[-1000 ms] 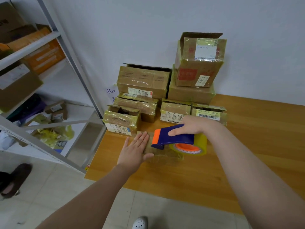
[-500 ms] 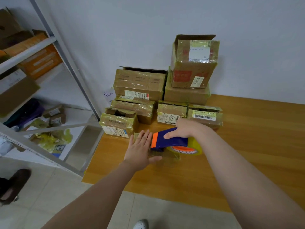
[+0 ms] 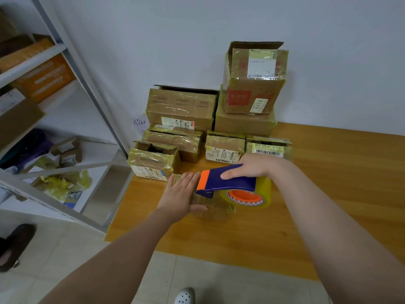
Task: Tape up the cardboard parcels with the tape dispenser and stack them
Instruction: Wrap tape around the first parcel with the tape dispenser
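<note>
A small flat cardboard parcel (image 3: pixel 213 208) lies on the wooden table (image 3: pixel 328 194), mostly hidden under my hands. My left hand (image 3: pixel 180 195) presses flat on its left end with straight fingers. My right hand (image 3: pixel 255 165) grips the blue and orange tape dispenser (image 3: pixel 228 183), whose clear-yellow tape roll (image 3: pixel 249 197) sits over the parcel's right part. The dispenser's orange front end is beside my left fingertips.
Several taped cardboard parcels (image 3: pixel 182 108) are piled against the white wall at the table's back, the tallest stack (image 3: pixel 252 84) on the right. A metal shelf rack (image 3: pixel 72 62) with boxes stands to the left. A white shoe (image 3: pixel 185 296) shows on the tiled floor below.
The dispenser slid left along the parcel toward my left hand over the last second; in the latest frame its orange end stands beside my left fingertips. My left hand stays flat on the parcel.
</note>
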